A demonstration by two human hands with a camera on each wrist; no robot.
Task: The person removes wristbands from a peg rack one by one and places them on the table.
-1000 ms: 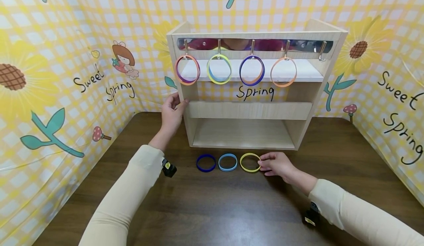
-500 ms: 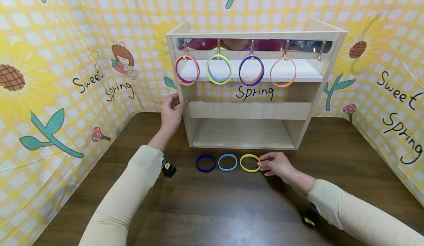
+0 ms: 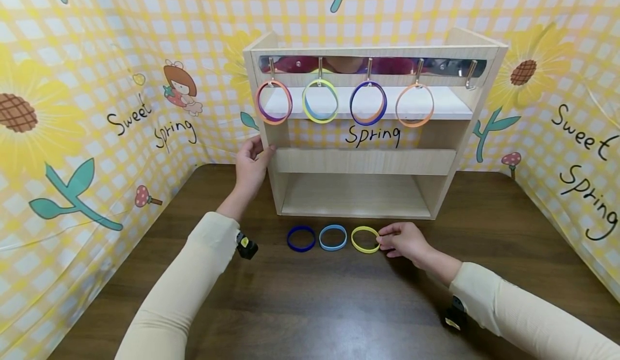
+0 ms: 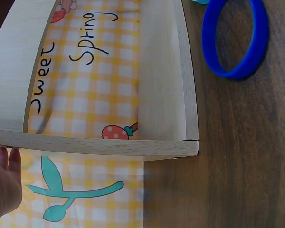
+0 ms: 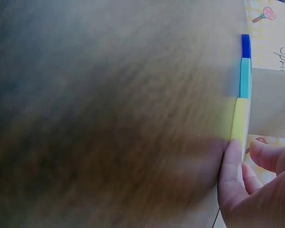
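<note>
In the head view my left hand (image 3: 251, 169) grips the left side panel of a light wooden shelf unit (image 3: 365, 162), thumb at its front edge. The left wrist view shows the fingers against the panel's outer face. My right hand (image 3: 408, 241) pinches the right edge of a yellow silicone wristband (image 3: 364, 251) lying on the table. To its left lie a light blue wristband (image 3: 332, 248) and a dark blue wristband (image 3: 301, 249), in a row. The right wrist view has the forefinger touching the yellow band (image 5: 238, 118); the thumb's contact is unclear there.
A metal hook rail (image 3: 346, 65) runs along the unit's top. Orange-and-purple (image 3: 262, 115), yellow-and-blue (image 3: 305, 110), dark-blue-and-orange (image 3: 352, 110) and orange bands (image 3: 398, 115) hang from its hooks. The rightmost hook (image 3: 471, 77) bears no band. Checked cloth (image 3: 145, 26) surrounds the brown table (image 3: 310, 306).
The yellow wristband has shifted very slightly toward me under my right hand. My left hand has stayed on the shelf unit.
</note>
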